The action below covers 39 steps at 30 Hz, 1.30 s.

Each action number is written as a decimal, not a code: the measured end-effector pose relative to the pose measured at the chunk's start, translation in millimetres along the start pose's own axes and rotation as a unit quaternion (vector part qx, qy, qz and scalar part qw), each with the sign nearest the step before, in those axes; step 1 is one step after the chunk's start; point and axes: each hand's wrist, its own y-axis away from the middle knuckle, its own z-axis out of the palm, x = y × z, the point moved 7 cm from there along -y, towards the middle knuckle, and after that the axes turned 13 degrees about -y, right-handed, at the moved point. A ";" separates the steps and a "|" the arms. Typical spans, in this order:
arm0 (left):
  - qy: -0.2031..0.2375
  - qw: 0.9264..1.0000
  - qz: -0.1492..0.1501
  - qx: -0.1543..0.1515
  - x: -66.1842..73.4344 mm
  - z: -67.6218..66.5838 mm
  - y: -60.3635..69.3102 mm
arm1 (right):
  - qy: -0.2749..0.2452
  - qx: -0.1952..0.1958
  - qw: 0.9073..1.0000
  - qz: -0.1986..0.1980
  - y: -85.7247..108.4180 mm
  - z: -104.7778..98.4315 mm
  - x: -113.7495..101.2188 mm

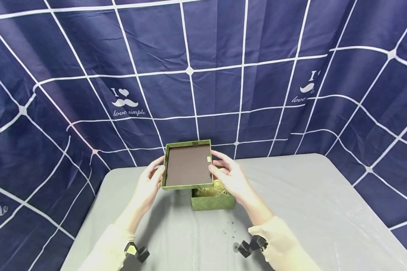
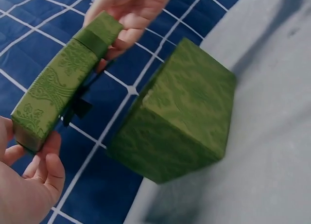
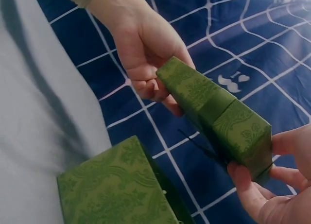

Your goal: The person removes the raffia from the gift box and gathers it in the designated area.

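Held up between left hand [image 1: 149,184] and right hand [image 1: 230,175]: shallow green box lid [image 1: 188,166], tilted, brown lining facing the head camera, small pale tag [image 1: 208,159] along its right inner edge.

Possible trouble first. Supported only at two opposite sides, so liable to swing about that line with uneven lifting. Likely to drop at one corner, perhaps onto the open green box base [image 1: 213,203], with a slackened pinch on either side. Worth watching: dark ribbon bow [image 2: 80,109], dangling from the lid's outer side; could snag on the base's rim in passing. Similar risk with the straw-like filler [image 1: 219,188], heaped close to the rim; could be dragged out by a low edge. From the head view, partly hidden behind the lid, hence easy to misjudge clearance and bump the base.

Position now: lid directly between the hands, touching both. Pinched at the left wall between left thumb and fingers; at the right wall, likewise, by the right. Neither hand gripping the base. Base lower, on the grey table [image 1: 308,210], nearer the right hand; overlapped by the lid in the head view, but apart from it in both wrist views. Exact gap: cannot tell.
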 end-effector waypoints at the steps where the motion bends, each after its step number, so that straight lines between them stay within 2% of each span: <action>1: 0.002 1.000 0.000 0.001 -1.7 -2.8 0.6 | 0.001 -0.002 1.000 -0.002 -0.9 2.9 0.2; 5: -0.008 1.000 0.006 0.008 -3.2 -13.7 0.6 | 0.010 -0.005 1.000 -0.008 -3.8 13.1 1.7; 17: -0.072 0.997 0.020 0.025 10.4 -51.7 6.2 | 0.042 -0.007 0.999 -0.014 -12.5 45.3 16.9; 24: -0.074 0.997 0.011 0.036 2.5 -72.4 13.1 | 0.031 -0.024 0.999 -0.019 -11.4 68.3 21.5; 30: -0.058 0.997 0.032 0.050 -3.7 -94.3 21.6 | 0.042 -0.046 0.998 -0.023 -7.5 93.3 23.3; 35: -0.043 0.997 0.045 0.044 -10.7 -100.3 22.8 | 0.055 -0.021 0.998 -0.021 -1.8 109.8 32.1; 39: -0.035 0.998 0.043 0.042 -20.8 -101.0 22.8 | 0.058 0.005 0.998 -0.021 2.8 117.7 43.5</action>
